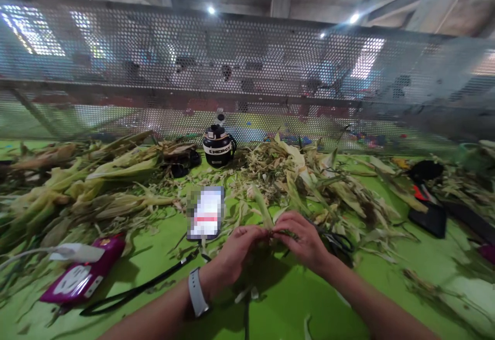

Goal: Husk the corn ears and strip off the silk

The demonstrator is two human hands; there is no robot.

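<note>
My left hand (236,251), with a pale watch strap at its wrist, and my right hand (300,236) meet at the middle of the green table. Fingertips of both hands are pinched together at the lower end of a pale green corn husk (263,206), which points up and away from me. The pinched end is mostly hidden by my fingers. Just beyond is a heap of dried husks and shreds (305,172). Dark-handled scissors (342,242) lie close to my right wrist, partly covered by husk.
Left of my hands lie a lit phone (209,213), a black strap (143,291) and a purple device (83,273) with a white cable. Husks (112,172) heap at left. A black jug (217,146) stands before the perforated metal screen (247,66). A black device (427,216) lies right.
</note>
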